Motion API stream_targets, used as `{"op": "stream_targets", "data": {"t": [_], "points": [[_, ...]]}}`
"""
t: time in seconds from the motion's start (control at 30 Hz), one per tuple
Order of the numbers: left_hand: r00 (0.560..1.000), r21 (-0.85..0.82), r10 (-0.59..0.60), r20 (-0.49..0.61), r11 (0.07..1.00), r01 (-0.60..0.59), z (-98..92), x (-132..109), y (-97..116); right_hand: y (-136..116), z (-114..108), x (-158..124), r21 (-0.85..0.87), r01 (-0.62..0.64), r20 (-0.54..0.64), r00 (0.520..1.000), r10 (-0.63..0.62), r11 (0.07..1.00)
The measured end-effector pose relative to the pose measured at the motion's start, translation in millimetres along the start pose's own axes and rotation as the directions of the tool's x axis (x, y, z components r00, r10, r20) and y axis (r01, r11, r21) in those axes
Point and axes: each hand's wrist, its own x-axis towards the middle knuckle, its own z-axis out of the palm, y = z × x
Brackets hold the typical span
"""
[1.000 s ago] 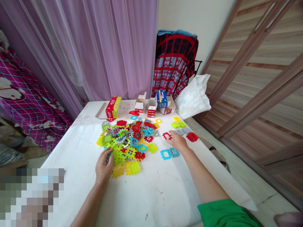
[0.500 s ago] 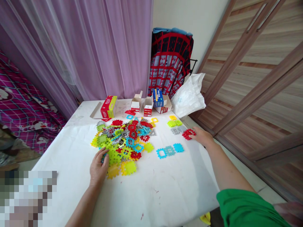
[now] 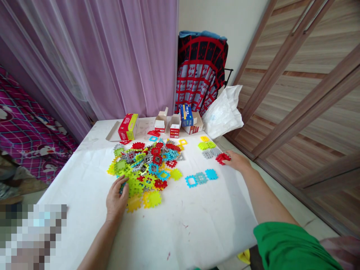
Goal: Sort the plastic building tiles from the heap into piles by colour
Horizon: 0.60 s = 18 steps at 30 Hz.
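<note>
Right hand (image 3: 238,162), grip narrow on red tiles (image 3: 222,158), clump flat, long axis slanting toward right of frame, left hand (image 3: 116,200) gripping blue tile (image 3: 122,188), beside tile pile (image 3: 140,168)

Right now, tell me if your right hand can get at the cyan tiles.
Likely yes. The right hand, at the red plastic tiles, is close to the cyan plastic tiles, and nothing stands between them on the white tabletop.

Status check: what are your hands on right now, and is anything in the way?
Right hand on red plastic tiles, grey tiles beside them. Left hand at the mixed tile pile, on a blue tile. Cyan tiles in a row between the hands.
</note>
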Motion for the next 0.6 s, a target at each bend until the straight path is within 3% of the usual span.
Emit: {"op": "stream_targets", "data": {"t": [0.13, 0.27, 0.4, 0.6], "points": [[1.0, -0.007, 0.006, -0.006, 1.0, -0.006, 1.8, -0.9, -1.7, -4.4, 3.0, -2.7, -0.014, 0.019, -0.073, 0.997, -0.02, 1.0], [1.0, -0.007, 0.015, -0.013, 1.0, -0.015, 2.6, -1.5, 0.3, -32.0, 8.5, -6.0, 0.01, 0.128, -0.217, 0.968, -0.123, 0.992], [1.0, -0.015, 0.02, -0.019, 1.0, -0.02, 3.2, -1.8, 0.8, -91.8, 16.0, -14.5, 0.163, 0.375, -0.265, 0.908, -0.325, 0.913], [0.999, -0.021, 0.026, -0.02, 0.999, -0.026, 4.2, -2.8, -0.3, -208.2, 39.8, -41.6, 0.369, 0.616, -0.343, 0.786, -0.515, 0.695]]}}
